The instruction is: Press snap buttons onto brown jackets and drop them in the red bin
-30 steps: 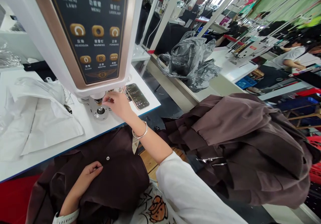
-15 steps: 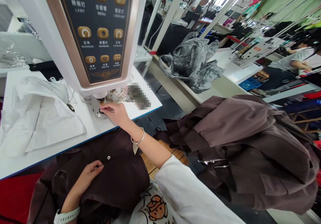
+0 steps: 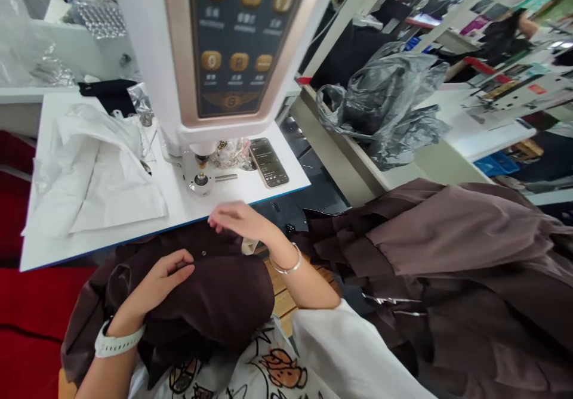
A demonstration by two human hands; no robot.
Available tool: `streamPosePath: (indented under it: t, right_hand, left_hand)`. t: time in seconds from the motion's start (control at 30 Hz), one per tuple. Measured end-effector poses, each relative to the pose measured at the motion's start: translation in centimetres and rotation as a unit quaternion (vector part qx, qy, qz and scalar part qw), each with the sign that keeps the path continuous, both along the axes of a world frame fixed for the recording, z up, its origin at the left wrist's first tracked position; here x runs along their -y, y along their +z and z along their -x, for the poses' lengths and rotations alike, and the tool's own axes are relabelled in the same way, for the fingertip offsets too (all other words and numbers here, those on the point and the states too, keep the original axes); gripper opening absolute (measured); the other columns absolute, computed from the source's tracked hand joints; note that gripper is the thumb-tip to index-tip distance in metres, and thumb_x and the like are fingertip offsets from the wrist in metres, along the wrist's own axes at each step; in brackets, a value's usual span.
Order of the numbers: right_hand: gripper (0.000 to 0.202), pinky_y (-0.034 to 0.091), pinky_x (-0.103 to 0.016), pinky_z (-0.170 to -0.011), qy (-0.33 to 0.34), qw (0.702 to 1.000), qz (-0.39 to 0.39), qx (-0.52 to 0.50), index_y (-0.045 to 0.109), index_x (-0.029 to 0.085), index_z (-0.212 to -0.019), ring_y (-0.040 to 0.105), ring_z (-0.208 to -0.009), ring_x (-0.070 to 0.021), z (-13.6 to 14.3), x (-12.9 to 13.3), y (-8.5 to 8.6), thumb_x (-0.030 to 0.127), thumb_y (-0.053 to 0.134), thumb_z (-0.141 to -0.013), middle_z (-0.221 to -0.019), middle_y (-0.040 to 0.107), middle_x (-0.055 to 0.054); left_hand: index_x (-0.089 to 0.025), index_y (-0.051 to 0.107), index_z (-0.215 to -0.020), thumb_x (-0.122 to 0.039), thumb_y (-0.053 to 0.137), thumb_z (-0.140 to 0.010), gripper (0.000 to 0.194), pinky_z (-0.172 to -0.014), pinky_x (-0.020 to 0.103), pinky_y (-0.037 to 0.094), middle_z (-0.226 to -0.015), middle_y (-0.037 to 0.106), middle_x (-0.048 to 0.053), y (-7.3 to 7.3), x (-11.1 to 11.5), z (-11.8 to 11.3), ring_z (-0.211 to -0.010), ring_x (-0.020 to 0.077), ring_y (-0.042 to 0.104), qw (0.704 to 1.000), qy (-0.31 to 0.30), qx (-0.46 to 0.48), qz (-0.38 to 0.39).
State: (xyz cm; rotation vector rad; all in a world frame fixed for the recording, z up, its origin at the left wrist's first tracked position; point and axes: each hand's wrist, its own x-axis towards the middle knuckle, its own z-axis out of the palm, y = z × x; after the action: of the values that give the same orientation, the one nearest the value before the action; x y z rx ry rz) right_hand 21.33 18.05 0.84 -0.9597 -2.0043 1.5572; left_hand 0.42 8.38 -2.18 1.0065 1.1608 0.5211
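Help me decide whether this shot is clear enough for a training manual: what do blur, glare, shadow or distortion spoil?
Head view: small lettering on the control panel is soft; the right hand looks slightly smeared; window light washes out at upper right; glare streaks the plastic bag; folds sink into shadow in the lap garment; background posts slant strongly.

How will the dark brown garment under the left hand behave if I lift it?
The brown garment should be floppy and sag from the grip, since it drapes in soft folds beneath the left hand. It may feel fairly heavy, with so much cloth bunched together. It seems unlikely to break, though loose folds could slide.
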Motion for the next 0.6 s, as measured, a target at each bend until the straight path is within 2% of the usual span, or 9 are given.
streamPosePath:
  t: [0.07,0.13,0.23,0.37,0.47,0.6]
  right_hand:
    - [0.022,0.04,-0.023,-0.06,0.136,0.989,0.047,0.044,0.057,0.016,-0.078,0.052,-0.064,-0.011,-1.0,1.2,-0.4,0.032,0.044,-0.084,-0.071,0.057,-0.002]
    - [0.021,0.035,-0.022,-0.054,0.168,0.982,0.055,0.062,0.053,0.016,-0.071,0.044,-0.059,-0.0091,-1.6,1.9,-0.6,0.032,0.047,-0.082,-0.063,0.05,0.001]
    - [0.024,0.031,-0.021,-0.051,0.117,0.988,0.096,0.023,0.049,0.015,-0.067,0.037,-0.056,-0.0074,-2.0,1.6,-0.1,0.035,0.05,-0.08,-0.06,0.041,0.004]
    - [0.024,0.034,-0.021,-0.056,0.064,0.99,0.124,-0.011,0.054,0.012,-0.07,0.042,-0.059,-0.0081,-2.2,-0.9,1.4,0.035,0.055,-0.076,-0.062,0.046,0.003]
    - [0.024,0.036,-0.022,-0.062,0.076,0.991,0.108,-0.022,0.056,0.011,-0.074,0.045,-0.064,-0.0098,-1.9,-3.2,2.3,0.035,0.053,-0.078,-0.067,0.05,0.001]
    - [0.026,0.034,-0.022,-0.062,0.053,0.998,0.019,0.013,0.054,0.013,-0.07,0.043,-0.064,-0.0095,-1.0,-5.0,2.8,0.037,0.052,-0.078,-0.065,0.047,0.002]
  left_hand:
    - [-0.017,0.053,-0.068,-0.043,0.062,-0.069,0.027,-0.05,0.019,0.03,-0.06,0.048,-0.003,1.9,-1.3,-0.3,-0.055,0.01,0.04,1.0,0.004,0.015,-0.01]
    - [-0.017,0.054,-0.068,-0.042,0.062,-0.069,0.027,-0.05,0.019,0.03,-0.06,0.05,-0.003,3.3,-2.7,-0.5,-0.054,0.0097,0.04,0.999,0.004,0.022,-0.023]
    - [-0.016,0.056,-0.067,-0.042,0.062,-0.069,0.027,-0.05,0.019,0.032,-0.06,0.052,-0.002,4.7,-4.6,-0.7,-0.054,0.0101,0.043,0.998,-0.024,0.008,-0.063]
    - [-0.016,0.06,-0.072,-0.04,0.062,-0.07,0.024,-0.057,0.021,0.039,-0.069,0.058,0.001,6.2,-6.9,-0.5,-0.064,0.0143,0.051,0.99,-0.091,-0.044,-0.094]
    - [-0.017,0.06,-0.071,-0.039,0.062,-0.071,0.023,-0.056,0.02,0.039,-0.067,0.058,0.0,6.9,-8.5,-0.6,-0.064,0.0137,0.051,0.989,-0.049,-0.084,-0.11]
    - [-0.015,0.06,-0.071,-0.041,0.064,-0.068,0.026,-0.054,0.021,0.039,-0.066,0.058,0.0,6.5,-10.4,-1.0,-0.062,0.0132,0.053,0.987,0.035,-0.077,-0.134]
